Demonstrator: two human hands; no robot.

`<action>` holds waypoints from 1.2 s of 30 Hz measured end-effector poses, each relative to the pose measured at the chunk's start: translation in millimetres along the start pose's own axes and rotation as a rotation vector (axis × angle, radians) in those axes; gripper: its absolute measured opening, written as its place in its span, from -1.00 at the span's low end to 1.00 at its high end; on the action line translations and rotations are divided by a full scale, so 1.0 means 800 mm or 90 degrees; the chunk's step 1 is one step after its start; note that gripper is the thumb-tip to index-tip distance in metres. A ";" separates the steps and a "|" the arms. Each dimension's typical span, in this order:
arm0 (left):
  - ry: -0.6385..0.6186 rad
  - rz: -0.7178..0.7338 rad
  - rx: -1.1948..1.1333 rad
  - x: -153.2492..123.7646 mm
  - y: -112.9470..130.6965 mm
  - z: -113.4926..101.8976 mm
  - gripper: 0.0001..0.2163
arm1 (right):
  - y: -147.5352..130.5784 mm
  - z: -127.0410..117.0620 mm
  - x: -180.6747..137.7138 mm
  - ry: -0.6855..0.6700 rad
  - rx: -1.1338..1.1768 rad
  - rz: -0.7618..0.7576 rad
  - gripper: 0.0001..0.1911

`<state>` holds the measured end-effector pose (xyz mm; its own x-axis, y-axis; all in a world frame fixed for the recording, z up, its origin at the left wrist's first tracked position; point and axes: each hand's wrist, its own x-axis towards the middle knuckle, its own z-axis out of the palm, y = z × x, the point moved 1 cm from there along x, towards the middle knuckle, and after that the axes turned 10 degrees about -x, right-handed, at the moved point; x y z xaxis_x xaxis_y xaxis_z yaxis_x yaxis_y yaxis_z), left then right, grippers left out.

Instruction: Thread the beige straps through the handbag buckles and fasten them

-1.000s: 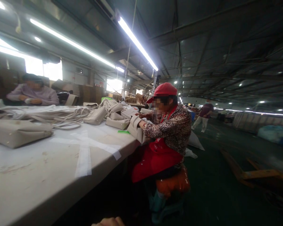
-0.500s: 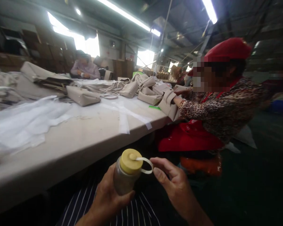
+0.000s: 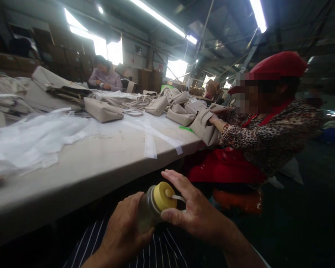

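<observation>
Left hand [image 3: 123, 219]: curled round tilted bottle [image 3: 147, 212] — I'd fear slips if grip loosens.
Right hand [image 3: 194, 208]: spread around yellow lid [image 3: 162, 196].

The lid [image 3: 161, 197] is yellow, the cap [image 3: 280, 66] red, the sleeve [image 3: 245, 130] leopard-spotted.

Looks like smooth, matt plastic on the lid [image 3: 161, 197] at six o'clock; looks see-through on the bottle [image 3: 147, 211], glass or plastic, cannot tell which. Looks smooth and leathery on the bag [image 3: 102, 109] at ten, thin and crumpled on the sheets [image 3: 39, 137] at nine; appears matt cloth on the apron [image 3: 217, 167], glossy on the seat [image 3: 237, 202], both at four.
</observation>
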<state>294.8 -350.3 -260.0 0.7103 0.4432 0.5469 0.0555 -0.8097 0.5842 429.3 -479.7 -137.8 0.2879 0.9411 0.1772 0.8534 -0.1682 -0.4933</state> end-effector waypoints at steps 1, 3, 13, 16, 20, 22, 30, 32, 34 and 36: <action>0.015 0.020 0.031 0.001 0.001 -0.002 -0.45 | 0.000 0.004 0.003 -0.018 0.003 0.016 -0.30; 0.042 0.059 0.089 0.001 0.001 -0.004 -0.45 | 0.002 0.013 0.007 -0.030 0.028 0.056 -0.35; 0.025 0.098 0.200 -0.005 0.000 -0.017 -0.42 | 0.018 0.034 0.009 -0.051 0.146 0.096 -0.38; -0.009 0.062 0.182 -0.005 -0.003 -0.012 -0.42 | 0.019 0.043 0.011 -0.034 0.084 0.096 -0.40; -0.101 -0.053 0.104 0.001 -0.004 -0.008 -0.47 | 0.026 0.057 0.013 -0.017 0.075 0.119 -0.40; -0.161 -0.129 0.024 0.005 -0.002 -0.010 -0.55 | 0.032 0.061 0.015 -0.017 0.131 0.134 -0.36; -0.274 -0.335 -0.542 0.004 -0.012 -0.017 -0.44 | 0.066 0.051 -0.001 0.163 0.573 0.242 -0.51; -0.282 -0.323 -0.662 0.001 -0.018 -0.014 -0.40 | 0.074 0.057 -0.010 0.172 0.578 0.277 -0.56; -0.285 -0.312 -0.720 -0.001 -0.021 -0.012 -0.37 | 0.076 0.065 -0.017 0.140 0.584 0.268 -0.54; -0.281 -0.315 -0.715 -0.002 -0.022 -0.010 -0.36 | 0.070 0.072 -0.023 0.124 0.579 0.237 -0.52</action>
<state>287.3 -333.7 -266.5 0.9648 0.2627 0.0142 -0.0848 0.2593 0.9621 446.8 -489.4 -218.1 0.6048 0.7960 -0.0250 0.0610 -0.0776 -0.9951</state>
